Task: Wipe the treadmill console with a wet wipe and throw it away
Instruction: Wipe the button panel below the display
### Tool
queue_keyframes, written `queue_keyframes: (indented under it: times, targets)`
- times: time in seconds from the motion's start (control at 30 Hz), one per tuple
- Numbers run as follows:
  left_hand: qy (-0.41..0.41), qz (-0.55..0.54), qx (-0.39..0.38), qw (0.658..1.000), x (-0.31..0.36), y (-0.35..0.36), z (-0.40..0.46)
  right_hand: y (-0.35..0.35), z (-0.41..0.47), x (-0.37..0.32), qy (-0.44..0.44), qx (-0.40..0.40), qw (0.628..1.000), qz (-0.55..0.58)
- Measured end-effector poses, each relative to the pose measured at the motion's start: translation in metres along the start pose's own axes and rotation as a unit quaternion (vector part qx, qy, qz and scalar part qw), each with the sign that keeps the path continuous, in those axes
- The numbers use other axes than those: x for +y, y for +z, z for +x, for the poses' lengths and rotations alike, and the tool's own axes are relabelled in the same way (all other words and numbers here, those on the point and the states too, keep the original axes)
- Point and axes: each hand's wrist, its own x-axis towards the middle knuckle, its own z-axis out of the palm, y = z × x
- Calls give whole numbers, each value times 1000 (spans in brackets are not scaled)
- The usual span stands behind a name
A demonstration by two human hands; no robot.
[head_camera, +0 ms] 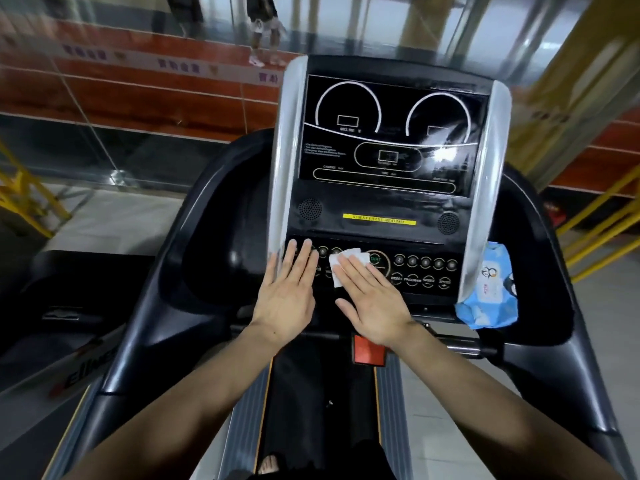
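The black treadmill console [388,133] fills the middle of the view, with a dark display above and a button panel [422,270] below. A white wet wipe [341,263] lies flat on the left-centre of the button panel. My right hand [372,299] presses flat on the wipe, fingers stretched, covering its lower right part. My left hand [289,289] lies flat and empty on the panel just left of the wipe, fingers apart.
A blue wet-wipe pack [490,292] rests in the console's right side pocket. Black handrails [149,306] curve down both sides. An orange safety key block [369,351] sits below the console. Glass partition and yellow railings stand beyond; a person's legs show far back.
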Motion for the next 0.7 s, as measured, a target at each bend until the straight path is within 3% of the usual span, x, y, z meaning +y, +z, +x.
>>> queue_keyframes:
  times: [0.43, 0.7]
  targets:
    - [49, -17, -28, 998, 141, 16, 44, -10, -96, 125, 141, 3, 989, 44]
    - [43, -15, -33, 998, 174, 22, 42, 2, -106, 122, 156, 39, 983, 86]
